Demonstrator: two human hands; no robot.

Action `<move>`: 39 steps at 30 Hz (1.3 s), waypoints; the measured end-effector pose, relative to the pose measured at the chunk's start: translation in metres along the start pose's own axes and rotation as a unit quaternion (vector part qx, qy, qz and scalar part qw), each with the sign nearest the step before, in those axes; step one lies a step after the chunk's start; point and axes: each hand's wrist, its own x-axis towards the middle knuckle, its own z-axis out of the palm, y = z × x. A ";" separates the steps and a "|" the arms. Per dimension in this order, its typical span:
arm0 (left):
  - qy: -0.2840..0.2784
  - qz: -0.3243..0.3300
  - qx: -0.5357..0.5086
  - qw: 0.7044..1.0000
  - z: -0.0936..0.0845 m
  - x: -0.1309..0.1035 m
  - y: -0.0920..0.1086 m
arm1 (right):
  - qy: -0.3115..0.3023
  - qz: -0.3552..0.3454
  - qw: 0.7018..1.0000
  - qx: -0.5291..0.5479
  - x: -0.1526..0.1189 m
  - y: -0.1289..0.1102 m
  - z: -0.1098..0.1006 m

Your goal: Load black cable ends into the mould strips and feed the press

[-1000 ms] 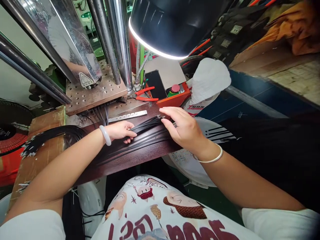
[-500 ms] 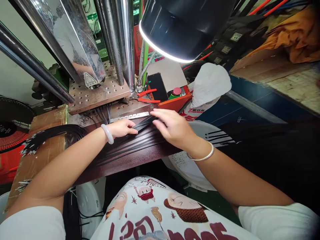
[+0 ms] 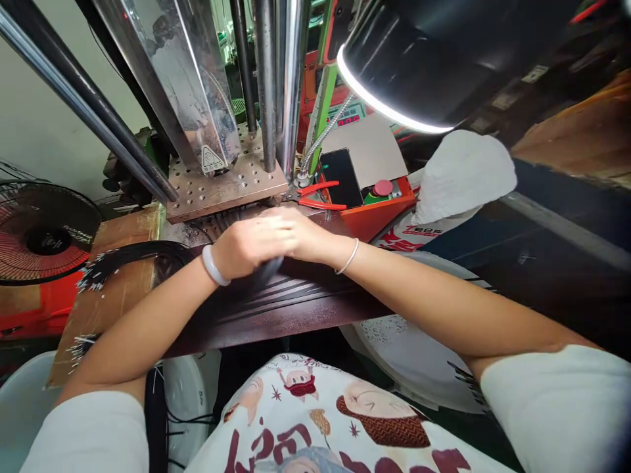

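Basin (image 3: 424, 361) holds bits (image 3: 382, 330); hands (image 3: 279, 233) overlap above strips (image 3: 290, 292).

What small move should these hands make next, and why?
Probably draw the right hand clear of the left hand: they overlap in this view, hiding any grip, while black strips lie on the bench below.

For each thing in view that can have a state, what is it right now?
Left hand: overlaps right hand in view; grip unclear
Right hand: grip unclear
Black strips: lying along the bench
Lamp: lit
Display: red digits lit
Phone: screen dark
Pliers: handles spread
Fan: cannot tell whether running
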 end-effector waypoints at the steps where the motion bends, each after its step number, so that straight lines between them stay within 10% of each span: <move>1: 0.044 -0.050 -0.008 0.998 -0.001 -0.001 -0.001 | -0.013 0.021 1.000 -0.019 0.003 0.002 0.002; 4: 0.155 -0.210 -0.016 0.965 -0.004 -0.008 -0.006 | -0.081 0.045 0.993 -0.066 -0.007 0.007 0.006; 7: 0.150 -0.284 -0.032 0.946 0.003 -0.014 -0.017 | -0.113 0.015 0.992 -0.060 -0.029 -0.001 0.005; 10: 0.110 -0.297 -0.019 0.948 0.018 -0.018 -0.028 | -0.106 0.012 0.994 -0.007 -0.041 -0.013 0.000; 15: 0.143 -0.314 -0.082 0.935 0.025 -0.016 -0.031 | 0.071 0.101 0.966 0.227 -0.026 -0.016 0.003; 19: 0.128 -0.307 -0.106 0.937 0.018 -0.015 -0.026 | 0.000 0.165 0.896 0.412 -0.014 -0.014 0.007; 26: 0.090 -0.305 -0.014 0.948 0.037 -0.031 -0.025 | 0.015 0.130 0.986 0.103 -0.036 -0.013 -0.003; 39: 0.081 -0.205 0.056 0.974 0.054 -0.058 0.016 | 0.096 -0.051 0.990 0.095 -0.055 -0.026 0.011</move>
